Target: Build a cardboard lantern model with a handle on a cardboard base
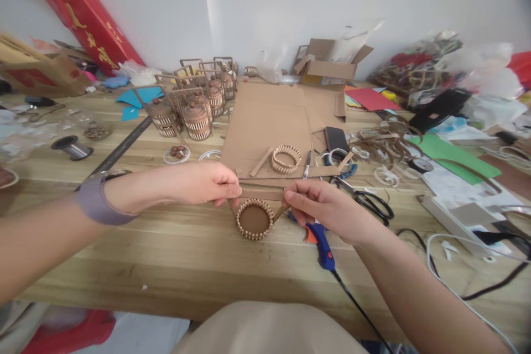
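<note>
Between my two hands a brown cardboard strip [262,194] is stretched out. My left hand [219,183] pinches its left end, and my right hand [310,199] pinches the right end. Just below the strip, a round beaded-edge basket base [255,220] with a brown bottom lies on the table. Below my right hand sits a blue hot glue gun [321,246], its nozzle partly hidden by the fingers. Beyond the strip, a woven ring [286,159] rests on a cardboard sheet [269,121], with a utility knife [307,165] beside it.
Several small lidded baskets with handles [198,119] stand at the back left. Black-handled scissors [369,202] lie right of my right hand. Coiled strips [385,144] and a green sheet [456,160] spread over the right side. A wire spool [72,147] sits at left.
</note>
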Tool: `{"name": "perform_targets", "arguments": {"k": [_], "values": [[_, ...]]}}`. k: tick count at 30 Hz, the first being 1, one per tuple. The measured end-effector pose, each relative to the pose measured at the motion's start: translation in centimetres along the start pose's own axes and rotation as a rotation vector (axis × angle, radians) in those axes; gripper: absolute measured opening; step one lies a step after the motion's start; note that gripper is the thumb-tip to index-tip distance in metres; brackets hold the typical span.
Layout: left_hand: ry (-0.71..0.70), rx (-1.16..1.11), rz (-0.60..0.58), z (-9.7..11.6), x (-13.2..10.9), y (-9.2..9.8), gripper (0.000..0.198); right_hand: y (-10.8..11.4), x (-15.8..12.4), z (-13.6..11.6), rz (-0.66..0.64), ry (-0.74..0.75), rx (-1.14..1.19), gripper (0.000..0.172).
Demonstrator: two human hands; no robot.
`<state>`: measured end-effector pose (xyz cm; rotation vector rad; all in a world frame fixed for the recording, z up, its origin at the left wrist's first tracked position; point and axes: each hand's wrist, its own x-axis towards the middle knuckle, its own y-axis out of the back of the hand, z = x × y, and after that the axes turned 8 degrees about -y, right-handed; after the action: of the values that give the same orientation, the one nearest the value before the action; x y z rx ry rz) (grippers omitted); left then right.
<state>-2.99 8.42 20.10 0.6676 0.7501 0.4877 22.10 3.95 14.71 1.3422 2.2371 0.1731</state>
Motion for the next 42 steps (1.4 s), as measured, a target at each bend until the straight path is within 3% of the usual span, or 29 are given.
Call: {"name": "perform_targets", "arguments": {"k": [11, 16, 18, 21, 25, 30, 32, 42], "values": [[-0.031, 0.059, -0.011, 0.4, -0.2, 0.3, 0.033, -0.1, 0.0, -0.2, -0.01, -0.002, -0.008, 0.045], [-0.03, 0.079, -0.01, 0.6, -0.2, 0.3, 0.033, 0.9, 0.3, 0.2, -0.042, 0.058, -0.004, 0.054], [-0.005, 0.049, 0.0, 0.6, -0.2, 0.2, 0.033, 1.8, 1.4, 0.7, 0.041, 0.069, -0.047, 0.055], [0.014, 0.018, 0.037, 0.4, -0.3, 0.1, 0.031, 3.5, 4.1, 2.1, 0.361, 0.033, -0.362, 0.043], [0.014, -0.017, 0.057, 0.0, -0.3, 0.0, 0.028, 4.9, 8.0, 4.3, 0.514, -0.001, -0.528, 0.022], [0.003, -0.041, 0.059, -0.3, -0.1, -0.2, 0.028, 5.0, 10.1, 6.0, 0.503, 0.037, -0.63, 0.009], [0.006, -0.045, 0.063, -0.3, -0.1, -0.2, 0.029, 5.1, 10.0, 6.1, 0.504, 0.067, -0.643, 0.012], [-0.043, -0.029, 0.052, -0.5, -0.3, -0.4, 0.031, 4.5, 6.0, 4.9, 0.277, 0.304, -0.524, 0.022]]}}
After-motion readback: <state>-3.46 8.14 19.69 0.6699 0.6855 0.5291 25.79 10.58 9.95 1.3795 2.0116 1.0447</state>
